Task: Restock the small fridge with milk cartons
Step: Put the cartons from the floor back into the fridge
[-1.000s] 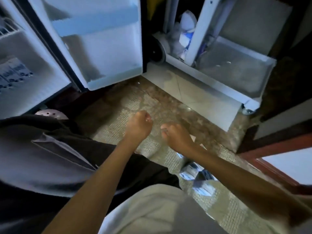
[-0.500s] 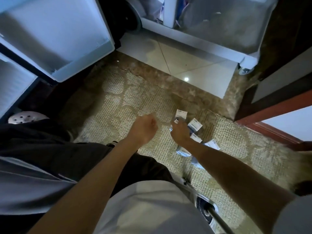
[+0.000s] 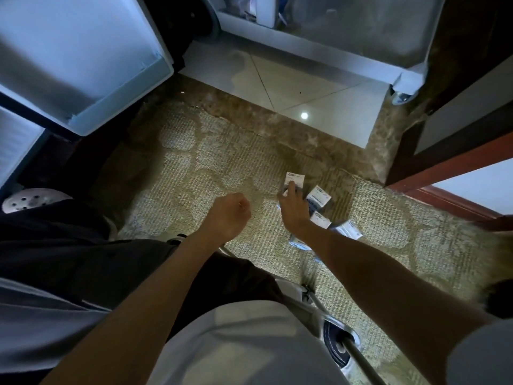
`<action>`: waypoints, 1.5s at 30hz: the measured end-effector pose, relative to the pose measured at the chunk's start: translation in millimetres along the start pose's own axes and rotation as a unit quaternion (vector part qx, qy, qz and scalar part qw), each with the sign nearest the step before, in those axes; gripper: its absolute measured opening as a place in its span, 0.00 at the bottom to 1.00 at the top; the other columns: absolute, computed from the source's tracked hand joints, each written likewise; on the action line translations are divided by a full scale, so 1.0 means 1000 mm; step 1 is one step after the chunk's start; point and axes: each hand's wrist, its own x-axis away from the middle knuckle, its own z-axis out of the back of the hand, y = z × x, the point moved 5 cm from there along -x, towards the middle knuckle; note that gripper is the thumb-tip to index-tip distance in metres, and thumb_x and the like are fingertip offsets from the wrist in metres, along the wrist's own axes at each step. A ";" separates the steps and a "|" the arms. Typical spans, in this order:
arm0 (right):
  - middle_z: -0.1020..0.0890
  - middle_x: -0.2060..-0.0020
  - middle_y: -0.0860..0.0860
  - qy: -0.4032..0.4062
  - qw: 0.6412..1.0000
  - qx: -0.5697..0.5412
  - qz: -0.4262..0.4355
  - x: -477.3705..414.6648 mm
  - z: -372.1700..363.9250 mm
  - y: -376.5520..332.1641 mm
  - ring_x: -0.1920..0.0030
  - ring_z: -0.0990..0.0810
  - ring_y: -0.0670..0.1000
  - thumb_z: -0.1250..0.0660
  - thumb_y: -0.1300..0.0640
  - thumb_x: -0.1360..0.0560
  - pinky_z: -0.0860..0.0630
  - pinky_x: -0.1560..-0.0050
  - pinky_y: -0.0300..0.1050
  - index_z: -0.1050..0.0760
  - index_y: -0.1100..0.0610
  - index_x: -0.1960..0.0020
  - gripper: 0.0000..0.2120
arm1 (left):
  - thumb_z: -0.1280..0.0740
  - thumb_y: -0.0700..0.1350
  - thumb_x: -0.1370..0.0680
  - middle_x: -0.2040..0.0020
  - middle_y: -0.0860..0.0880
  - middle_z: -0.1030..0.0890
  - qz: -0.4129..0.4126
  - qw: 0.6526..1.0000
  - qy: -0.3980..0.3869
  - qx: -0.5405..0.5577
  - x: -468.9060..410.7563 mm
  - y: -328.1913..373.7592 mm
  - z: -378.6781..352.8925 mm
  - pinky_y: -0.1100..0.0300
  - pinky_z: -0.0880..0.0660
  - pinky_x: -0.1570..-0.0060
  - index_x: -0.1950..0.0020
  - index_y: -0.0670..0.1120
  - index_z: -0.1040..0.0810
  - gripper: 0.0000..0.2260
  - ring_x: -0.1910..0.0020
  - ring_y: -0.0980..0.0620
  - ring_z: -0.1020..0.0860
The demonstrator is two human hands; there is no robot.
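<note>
White carton [image 3: 296,178], now perhaps under hand [image 3: 294,213]

1. The floor has three parts: a beige woven carpet [image 3: 222,168] with a pale blotchy pattern nearest, then a brown marble strip [image 3: 249,118], then light glossy tiles [image 3: 291,79] farther away.
2. Small white milk cartons [image 3: 319,196] with blue print lie in a loose cluster on the carpet, right of the middle. The farthest carton [image 3: 294,177] is near the marble strip, and the outermost carton [image 3: 348,229] lies to the right.
3. A white cart stands on the tiles, and its caster [image 3: 401,97] is at their right edge.
4. A round metal disc with holes [image 3: 25,200] lies at the left edge.
</note>
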 end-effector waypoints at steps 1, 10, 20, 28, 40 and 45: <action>0.43 0.29 0.62 0.000 1.000 0.001 0.003 0.001 0.000 -0.001 0.31 0.38 0.64 0.36 0.68 0.27 0.30 0.36 0.58 0.36 0.58 0.31 0.25 | 0.41 0.39 0.21 0.45 0.40 0.20 0.003 1.000 0.000 0.004 0.000 -0.002 0.000 0.62 0.28 0.52 0.45 0.38 0.23 0.09 0.51 0.47 0.23; 0.31 0.36 0.63 -0.057 0.997 0.018 0.056 -0.008 0.008 -0.006 0.35 0.33 0.61 0.38 0.63 0.24 0.27 0.40 0.53 0.31 0.60 0.35 0.18 | 0.39 0.39 0.22 0.49 0.44 0.21 0.022 0.999 0.018 0.032 -0.003 -0.015 0.005 0.72 0.29 0.64 0.44 0.40 0.23 0.09 0.53 0.49 0.23; 0.20 0.59 0.46 -0.082 0.913 -0.356 0.181 0.017 0.123 -0.033 0.64 0.25 0.42 0.30 0.66 0.31 0.28 0.64 0.37 0.20 0.58 0.44 0.16 | 0.28 0.37 0.29 0.33 0.43 0.28 -0.003 1.000 0.002 0.018 -0.010 -0.014 0.018 0.59 0.29 0.43 0.30 0.42 0.35 0.29 0.36 0.44 0.28; 0.19 0.51 0.48 -0.237 0.817 -0.471 0.235 0.037 0.158 -0.044 0.50 0.20 0.53 0.30 0.67 0.30 0.21 0.50 0.46 0.21 0.50 0.49 0.15 | 0.23 0.44 0.34 0.60 0.53 0.22 -0.036 0.999 -0.027 0.006 -0.006 -0.009 0.017 0.68 0.31 0.68 0.47 0.44 0.25 0.19 0.64 0.57 0.25; 0.39 0.29 0.62 -0.110 0.981 -0.152 -0.045 -0.047 0.020 0.038 0.28 0.40 0.61 0.32 0.58 0.27 0.36 0.31 0.57 0.50 0.61 0.25 0.38 | 0.24 0.48 0.33 0.56 0.49 0.22 -0.027 0.998 0.049 -0.019 -0.022 0.000 0.025 0.65 0.29 0.66 0.46 0.43 0.25 0.20 0.60 0.52 0.25; 0.36 0.30 0.63 -0.081 0.993 -0.059 -0.064 -0.046 0.013 0.028 0.30 0.37 0.63 0.37 0.63 0.24 0.34 0.32 0.58 0.47 0.63 0.27 0.30 | 0.25 0.48 0.31 0.63 0.52 0.27 0.010 1.000 0.027 -0.012 -0.021 -0.014 0.016 0.65 0.32 0.69 0.56 0.46 0.32 0.16 0.61 0.50 0.26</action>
